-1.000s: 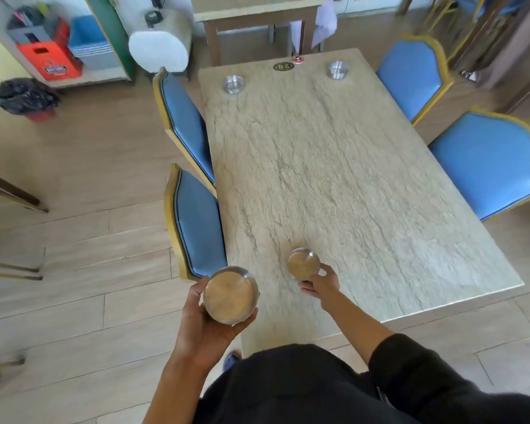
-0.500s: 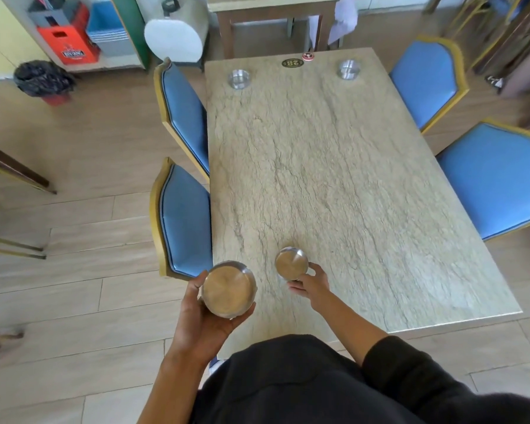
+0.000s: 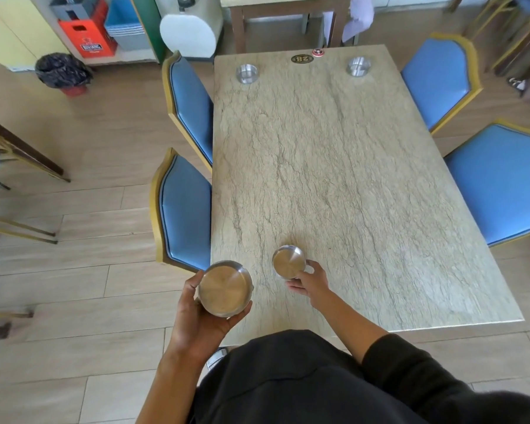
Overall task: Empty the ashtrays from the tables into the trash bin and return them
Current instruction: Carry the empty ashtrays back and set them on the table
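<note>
Head view: blue chairs [image 3: 186, 209] flank table [image 3: 349, 179]; far ashtrays [image 3: 247, 73].

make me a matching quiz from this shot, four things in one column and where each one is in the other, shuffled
Things:
1. larger ashtray
2. smaller ashtray
3. red crate
4. number plate

Places:
A. on the shelf at far left
B. gripped by the left hand, off the table's near left corner
C. at the far edge of the table, between two more ashtrays
D. held by the right hand over the near end of the table

Pairs: 1-B, 2-D, 3-A, 4-C
</note>
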